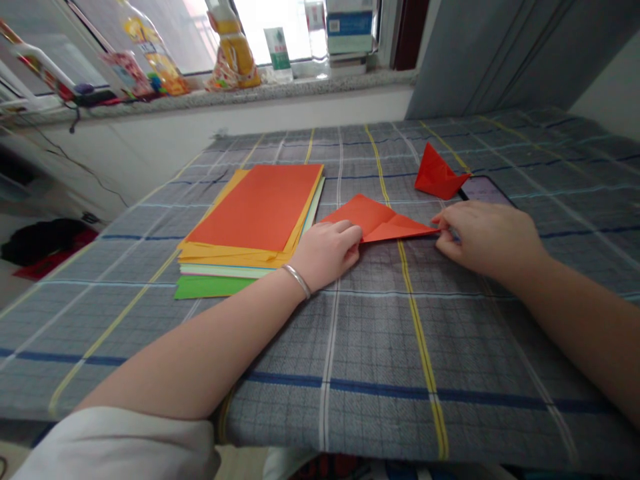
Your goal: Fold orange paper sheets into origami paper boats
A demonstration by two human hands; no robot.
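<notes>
A folded red-orange sheet of paper lies on the cloth in front of me, with creases across its wide triangular shape. My left hand rests over its left part, fingers curled together and holding the near edge; the fingertips are partly hidden. At the paper's narrow right corner, my right hand pinches the tip between thumb and fingers. Just beyond that hand stands a finished-looking red folded paper boat. Left of the folded sheet is a stack of coloured paper, orange on top, with yellow, pale and green sheets below.
A phone lies beside the paper boat, partly behind my right hand. The checked tablecloth covers the table. On the windowsill stand bottles, a tube and boxes. A grey panel rises at the back right.
</notes>
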